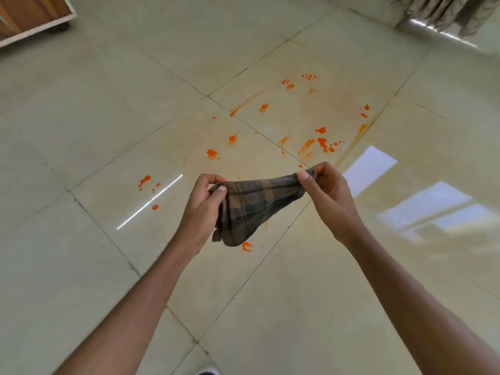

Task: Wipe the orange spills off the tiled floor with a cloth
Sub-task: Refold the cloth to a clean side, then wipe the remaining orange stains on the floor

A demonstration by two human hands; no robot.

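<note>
A brown plaid cloth (254,204) hangs in mid-air above the tiled floor (81,117), pinched at its upper corners by the left hand (203,209) and right hand (328,196), thumbs pressed on the fabric. It looks light, soft and limp (best bunched in one palm). Orange spills (322,143) dot the tiles beyond.
</note>
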